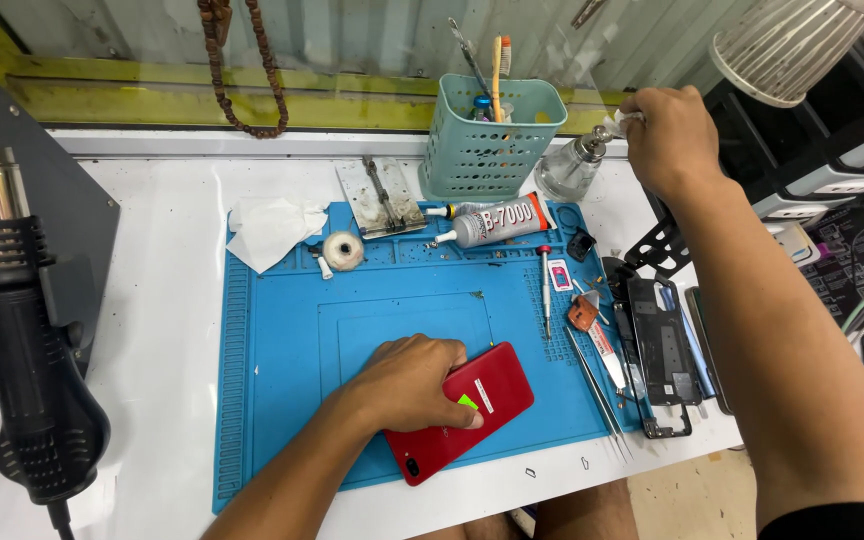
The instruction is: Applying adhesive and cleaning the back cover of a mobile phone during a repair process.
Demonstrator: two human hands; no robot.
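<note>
View from my head cam, looking down at a white workbench w/ a blue repair mat [282, 330] in the middle.

My left hand [407, 382] lies flat, fingers spread a little, pressing on a red phone [472, 400] that sits back-side up near the mat's front edge, tilted diagonally. The phone's lower corner w/ the camera pokes past the mat's front border.

My right hand [667, 135] is raised at the far right of the bench, fingers pinched on a small white wad [630, 118], prob. tissue or cotton, held right at the top of a clear glass pump bottle [570, 170]. Can't tell if the wad touches the nozzle.

Other stuff: a teal basket [487, 140] holding brushes behind the mat, a glue tube [497, 222] lying just in front of it, a screwdriver [546, 290], tweezers [597, 395], a black phone frame [662, 350] at the mat's right edge, crumpled tissue [272, 230] at the mat's back left, and a black heat gun [17, 340] far left.

Risks, as I judge them: the bottle stands near the bench's back edge, so a hard push could tip it & spill liquid toward the parts. An over-wet wad could drip on the phone. W/ only one hand on it, the phone might slide off the mat.
</note>
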